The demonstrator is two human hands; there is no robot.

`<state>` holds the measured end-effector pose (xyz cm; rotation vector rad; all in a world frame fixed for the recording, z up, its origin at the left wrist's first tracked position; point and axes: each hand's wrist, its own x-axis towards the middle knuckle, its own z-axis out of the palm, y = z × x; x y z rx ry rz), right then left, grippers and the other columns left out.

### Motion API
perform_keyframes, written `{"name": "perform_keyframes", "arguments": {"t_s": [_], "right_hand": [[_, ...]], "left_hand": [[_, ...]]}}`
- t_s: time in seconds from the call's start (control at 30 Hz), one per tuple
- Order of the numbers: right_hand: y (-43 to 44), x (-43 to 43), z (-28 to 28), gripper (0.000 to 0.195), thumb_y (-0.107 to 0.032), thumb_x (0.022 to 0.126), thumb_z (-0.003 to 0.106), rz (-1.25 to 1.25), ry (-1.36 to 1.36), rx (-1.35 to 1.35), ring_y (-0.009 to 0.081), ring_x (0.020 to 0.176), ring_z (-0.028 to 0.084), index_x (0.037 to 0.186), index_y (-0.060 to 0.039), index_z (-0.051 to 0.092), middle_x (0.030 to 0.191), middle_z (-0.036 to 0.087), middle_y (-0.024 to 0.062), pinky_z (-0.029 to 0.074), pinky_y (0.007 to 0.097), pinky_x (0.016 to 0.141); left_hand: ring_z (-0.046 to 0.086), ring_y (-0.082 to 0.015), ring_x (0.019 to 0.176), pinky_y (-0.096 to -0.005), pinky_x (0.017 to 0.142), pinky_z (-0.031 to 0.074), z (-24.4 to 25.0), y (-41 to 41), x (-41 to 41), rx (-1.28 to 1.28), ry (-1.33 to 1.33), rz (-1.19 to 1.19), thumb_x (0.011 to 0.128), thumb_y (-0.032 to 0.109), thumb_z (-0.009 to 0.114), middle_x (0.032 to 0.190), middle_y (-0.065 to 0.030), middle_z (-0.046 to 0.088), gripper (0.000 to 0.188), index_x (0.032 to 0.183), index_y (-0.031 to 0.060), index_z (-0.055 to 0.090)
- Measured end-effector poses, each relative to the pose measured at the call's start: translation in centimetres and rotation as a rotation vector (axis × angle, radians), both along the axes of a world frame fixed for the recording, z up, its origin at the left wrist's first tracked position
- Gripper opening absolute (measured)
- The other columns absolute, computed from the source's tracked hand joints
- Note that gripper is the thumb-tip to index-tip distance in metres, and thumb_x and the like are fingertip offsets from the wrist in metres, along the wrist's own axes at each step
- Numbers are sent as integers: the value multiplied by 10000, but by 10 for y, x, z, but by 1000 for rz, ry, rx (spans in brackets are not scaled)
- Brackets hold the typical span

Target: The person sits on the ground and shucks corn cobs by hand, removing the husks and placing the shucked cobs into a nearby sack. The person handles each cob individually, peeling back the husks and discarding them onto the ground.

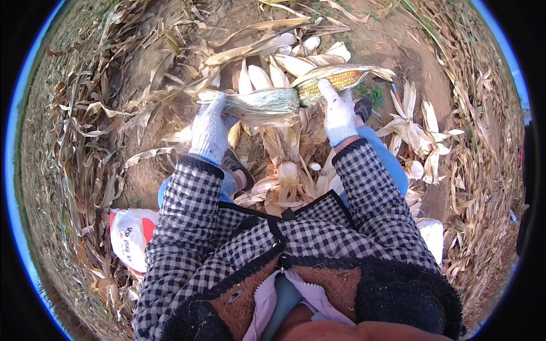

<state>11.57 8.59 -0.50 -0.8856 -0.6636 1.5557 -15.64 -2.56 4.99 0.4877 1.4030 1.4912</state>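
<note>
My left hand (209,130), in a white knitted glove, grips the left end of a pale grey-green corn husk (266,102). The husk stretches across to the base of an ear of corn (347,79), where the two meet. Around that ear is my right hand (340,113), gloved alike, its thumb lying over the yellow kernels. A dry strip of husk still covers the ear's far side and runs past its tip. The fingers under the ear are mostly hidden.
Several pale, pointed ears or husks (258,77) lie just beyond my hands. Loose husks (288,174) cover the soil between my feet, and more husks (411,123) lie at right. A printed plastic sack (130,238) is at left, white sheeting (431,238) at right. Dry stalks (85,149) flank both sides.
</note>
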Motion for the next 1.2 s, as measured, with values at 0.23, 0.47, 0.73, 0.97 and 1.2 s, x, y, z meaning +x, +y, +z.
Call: {"name": "perform_keyframes", "arguments": {"t_s": [0.23, 0.47, 0.73, 0.97, 1.2], "right_hand": [[-10, -4, -28, 648, -212, 871, 805, 251, -963, 286, 306, 1168, 662, 1405, -19, 494, 1267, 680, 171, 514, 394, 1005], [-51, -27, 32, 765, -389, 812, 803, 623, -1166, 392, 390, 1203, 616, 1416, -36, 493, 1284, 631, 236, 495, 436, 1015], [-68, -38, 52, 798, -411, 803, 791, 787, -1186, 450, 401, 1186, 616, 1409, 10, 486, 1256, 632, 262, 494, 439, 1008], [-70, -36, 35, 690, -341, 800, 807, 703, -1145, 572, 388, 1161, 633, 1358, -27, 552, 1227, 656, 224, 500, 446, 984], [-56, -29, 47, 788, -428, 824, 795, 914, -1072, 611, 386, 1211, 609, 1402, 22, 505, 1306, 618, 249, 482, 421, 1039]], "left_hand": [[615, -200, 1089, -356, 923, 517, 16, 6, 2, 141, 381, 166, 982, 301, 694, 1225, -89, 641, 498, 1366, 12, 565], [585, -228, 1263, -363, 1064, 478, 5, 6, 40, 76, 595, -372, 910, 254, 799, 1359, -164, 616, 616, 1395, -25, 542], [628, -222, 1177, -318, 1024, 488, 17, 3, 48, -41, 335, -337, 982, 271, 720, 1291, -184, 656, 606, 1429, -65, 485], [638, -238, 1159, -325, 1001, 507, 20, 4, 52, -111, 337, -229, 957, 288, 747, 1303, -226, 646, 726, 1467, -103, 411], [639, -231, 1143, -335, 1009, 494, 5, 4, 53, -88, 227, -47, 958, 282, 731, 1278, -188, 665, 621, 1403, -84, 499]]}}
